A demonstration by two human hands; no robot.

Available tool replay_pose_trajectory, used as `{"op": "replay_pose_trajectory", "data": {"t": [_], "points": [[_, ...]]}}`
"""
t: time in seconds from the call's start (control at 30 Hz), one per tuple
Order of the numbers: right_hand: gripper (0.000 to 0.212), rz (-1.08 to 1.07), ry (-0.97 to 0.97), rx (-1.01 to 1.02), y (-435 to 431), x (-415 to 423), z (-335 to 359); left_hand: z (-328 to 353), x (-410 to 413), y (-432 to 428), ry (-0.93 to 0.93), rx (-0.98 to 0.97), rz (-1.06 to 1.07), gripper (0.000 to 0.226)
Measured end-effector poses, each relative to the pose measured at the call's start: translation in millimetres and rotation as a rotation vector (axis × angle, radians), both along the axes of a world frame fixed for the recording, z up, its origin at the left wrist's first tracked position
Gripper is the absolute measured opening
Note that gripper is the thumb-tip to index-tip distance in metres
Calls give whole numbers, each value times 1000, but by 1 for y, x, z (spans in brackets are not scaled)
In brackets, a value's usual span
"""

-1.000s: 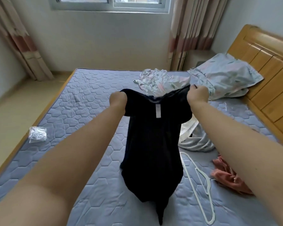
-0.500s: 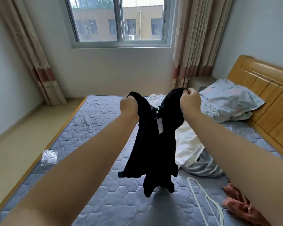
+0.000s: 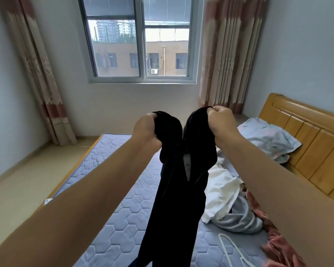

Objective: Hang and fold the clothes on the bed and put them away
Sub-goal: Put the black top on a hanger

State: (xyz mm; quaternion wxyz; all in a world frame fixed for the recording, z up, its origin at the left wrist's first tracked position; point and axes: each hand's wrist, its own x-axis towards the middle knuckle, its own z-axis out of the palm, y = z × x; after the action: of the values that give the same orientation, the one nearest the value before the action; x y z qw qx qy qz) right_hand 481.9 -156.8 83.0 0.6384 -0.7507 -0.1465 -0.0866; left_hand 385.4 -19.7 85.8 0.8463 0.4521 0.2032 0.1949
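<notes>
A black garment (image 3: 176, 205) hangs in the air above the bed (image 3: 123, 207). My left hand (image 3: 147, 130) grips one top corner of it and my right hand (image 3: 221, 120) grips the other, both raised in front of me. A white label shows near the garment's neck. On the mattress to the right lie a white garment (image 3: 222, 191), a grey garment (image 3: 241, 218) and a pink garment (image 3: 276, 245). A white hanger (image 3: 231, 249) rests flat on the bed near the lower right.
A pillow (image 3: 266, 139) leans at the wooden headboard (image 3: 305, 143) on the right. A crumpled clear plastic bag (image 3: 47, 201) sits at the bed's left edge. Bare floor runs along the left, with a window (image 3: 141, 39) and curtains ahead.
Both hands have lifted the black garment higher and drawn closer together. My view has tilted up toward the window.
</notes>
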Motion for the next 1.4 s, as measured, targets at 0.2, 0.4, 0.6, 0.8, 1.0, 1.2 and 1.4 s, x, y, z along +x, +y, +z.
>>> {"op": "replay_pose_trajectory", "data": {"t": [0.2, 0.4, 0.6, 0.8, 1.0, 1.2, 1.4], "points": [[18, -90, 119, -181, 15, 54, -49, -50, 38, 66, 212, -94, 173, 24], [32, -153, 451, -194, 54, 119, -134, -153, 112, 130, 397, -132, 292, 38], [62, 209, 656, -102, 100, 144, -238, -238, 134, 115, 295, -22, -95, 53], [46, 276, 890, -300, 67, 114, -387, -383, 104, 96, 532, -88, -212, 55], [66, 210, 1113, -484, 23, 69, -514, -507, 59, 73, 778, -48, -283, 49], [65, 297, 1143, -670, -5, 9, -595, -604, 15, 51, 1077, 399, -477, 62], [103, 736, 588, -1551, -32, -42, -669, -683, -31, 62, 1496, 739, -452, 100]]}}
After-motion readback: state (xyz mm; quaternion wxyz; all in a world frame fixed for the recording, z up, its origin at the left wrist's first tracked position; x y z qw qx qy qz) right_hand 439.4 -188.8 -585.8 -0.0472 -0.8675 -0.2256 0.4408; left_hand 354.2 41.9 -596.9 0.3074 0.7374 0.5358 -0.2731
